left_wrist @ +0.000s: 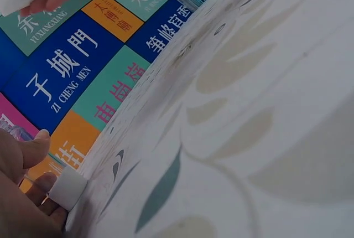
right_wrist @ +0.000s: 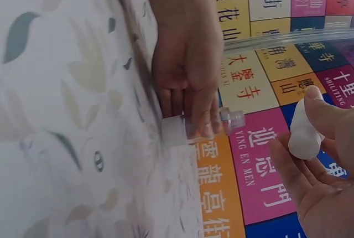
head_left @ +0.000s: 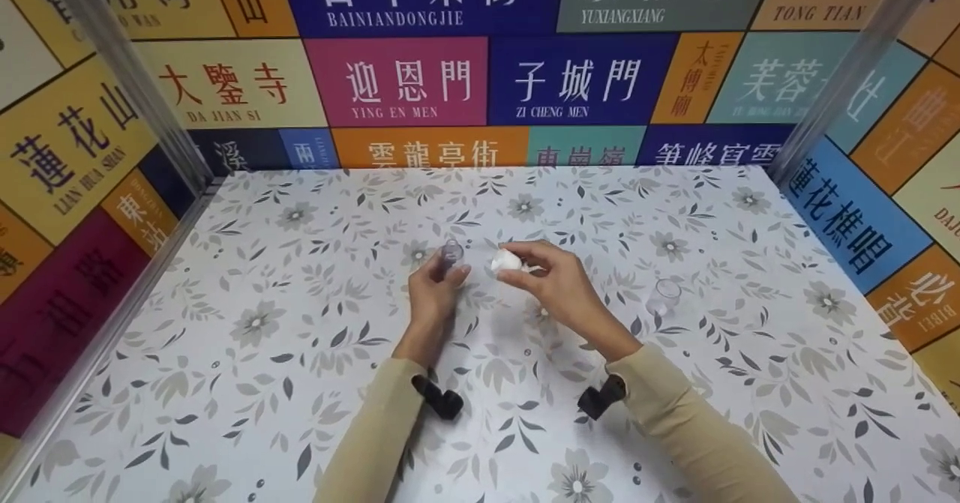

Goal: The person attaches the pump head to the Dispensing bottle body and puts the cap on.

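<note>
Two tan sleeves [head_left: 375, 435] of mine come nearest, with two black bands [head_left: 441, 399], one at each wrist. Past them, over the floral table [head_left: 337, 413], my left hand [head_left: 433, 289] has thumb and fingers curled round one bottle [head_left: 453, 252]. It stands slightly left of midway between the left and right edges, toward the back edge. Its long axis runs upright: clear neck up, white end down at the tabletop, though I cannot tell whether that end rests on it or sits just above.

My right hand [head_left: 555, 272] pinches one white piece [head_left: 507, 261] between thumb and fingers, raised above the table and apart from the bottle. A rounded end shows past my grip; which way its long axis points I cannot tell. One clear cup [head_left: 658, 306] is on the table, between my right forearm and the right edge. Many coloured sign panels [head_left: 397, 79] rise beyond the back edge.
</note>
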